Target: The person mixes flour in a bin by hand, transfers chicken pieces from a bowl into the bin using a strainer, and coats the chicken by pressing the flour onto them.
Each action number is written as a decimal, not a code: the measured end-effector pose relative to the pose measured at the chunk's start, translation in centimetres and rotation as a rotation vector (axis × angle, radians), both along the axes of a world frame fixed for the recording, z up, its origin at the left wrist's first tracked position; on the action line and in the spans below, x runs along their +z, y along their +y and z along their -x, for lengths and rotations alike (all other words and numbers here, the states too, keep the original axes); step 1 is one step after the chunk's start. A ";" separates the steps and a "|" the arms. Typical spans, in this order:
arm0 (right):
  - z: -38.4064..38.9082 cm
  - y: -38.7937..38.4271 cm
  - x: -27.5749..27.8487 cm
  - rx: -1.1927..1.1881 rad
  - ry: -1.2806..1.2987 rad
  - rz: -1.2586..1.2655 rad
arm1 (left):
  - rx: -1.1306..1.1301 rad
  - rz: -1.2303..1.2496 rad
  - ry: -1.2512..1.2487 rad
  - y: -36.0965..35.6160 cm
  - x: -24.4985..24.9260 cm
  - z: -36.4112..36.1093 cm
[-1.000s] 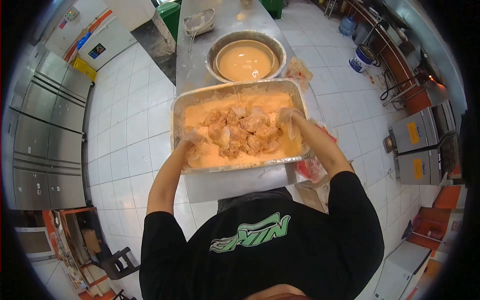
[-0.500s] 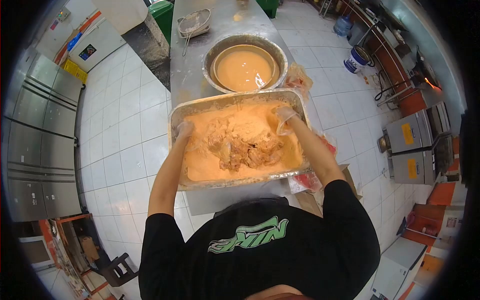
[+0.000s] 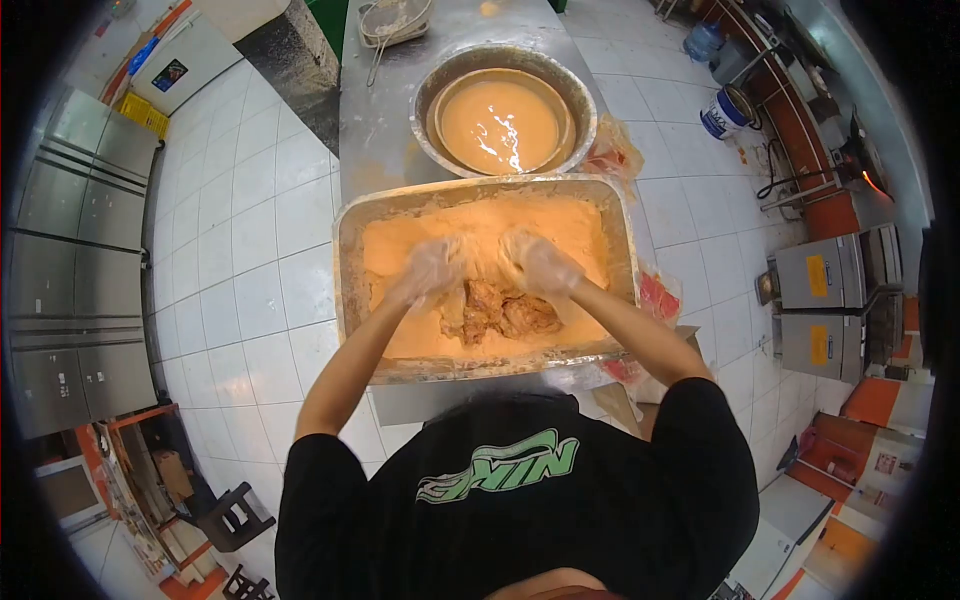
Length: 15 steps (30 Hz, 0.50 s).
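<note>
A large metal tray point(image 3: 344, 290) holds orange flour point(image 3: 570, 215) with several coated pieces of what looks like chicken point(image 3: 515, 314) heaped near its front middle. My left hand point(image 3: 432, 268), in a clear plastic glove, is just behind the heap on its left side. Facing it from the right, my right hand point(image 3: 541, 264) wears a similar glove. Flour lies between the two hands, right at the back edge of the pieces. Motion smears the fingers of both hands, and flour partly covers them.
Behind the tray, a round metal basin point(image 3: 428, 150) holds a bowl of orange liquid point(image 3: 500, 120). A wire strainer point(image 3: 395, 20) lies farther back on the steel table point(image 3: 375, 125). Plastic bags point(image 3: 615, 150) hang along the table's right side.
Both hands have moved inward from the tray's left and right ends to the middle, bringing flour against the pieces. The back of the heap is now covered.
</note>
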State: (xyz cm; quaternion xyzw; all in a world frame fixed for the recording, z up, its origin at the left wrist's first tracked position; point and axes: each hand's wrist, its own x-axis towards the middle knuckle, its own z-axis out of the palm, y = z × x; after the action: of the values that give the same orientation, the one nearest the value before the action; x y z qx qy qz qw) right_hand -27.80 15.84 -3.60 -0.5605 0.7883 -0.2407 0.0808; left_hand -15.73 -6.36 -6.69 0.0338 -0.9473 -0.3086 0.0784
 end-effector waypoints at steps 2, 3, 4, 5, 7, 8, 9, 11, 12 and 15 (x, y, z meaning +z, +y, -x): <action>-0.3 2.8 0.0 0.128 0.060 0.039 | -0.062 0.105 -0.137 -0.2 3.5 -2.6; -0.3 4.1 2.5 0.139 -0.077 -0.019 | -0.028 -0.127 -0.079 -1.5 2.4 -3.4; 0.4 5.2 3.9 0.153 -0.209 -0.076 | 0.009 -0.355 -0.012 -3.6 0.2 -4.1; 2.5 6.4 1.4 0.001 -0.167 -0.194 | 0.068 -0.390 -0.079 -4.8 -0.4 -4.5; 5.9 7.7 -4.8 -0.311 -0.353 -0.368 | 0.203 -0.262 -0.348 -7.0 -1.2 -4.8; 6.8 7.7 -6.1 -0.494 -0.553 -0.401 | 0.281 -0.342 -0.494 -7.2 -1.9 -4.4; 7.0 6.7 -5.3 -0.670 -1.014 -0.348 | 0.365 -0.409 -0.640 -7.5 -2.7 -4.0; 5.6 3.1 -0.2 -0.820 -1.397 -0.286 | 0.461 -0.889 -0.730 -7.8 -5.8 -2.6; 4.1 1.3 2.8 -0.807 -1.322 -0.304 | 0.477 -1.049 -0.742 -7.9 -6.4 -2.0; 4.6 -0.9 -2.1 -0.418 -1.351 -0.265 | 0.315 -1.049 -0.579 -4.7 -5.0 0.1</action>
State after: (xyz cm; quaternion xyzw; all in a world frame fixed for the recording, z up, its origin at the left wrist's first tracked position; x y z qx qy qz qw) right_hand -32.37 14.92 -5.72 -0.1120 0.6794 -0.4475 0.5706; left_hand -15.86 -11.06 -11.68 0.2894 -0.6361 -0.6961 -0.1643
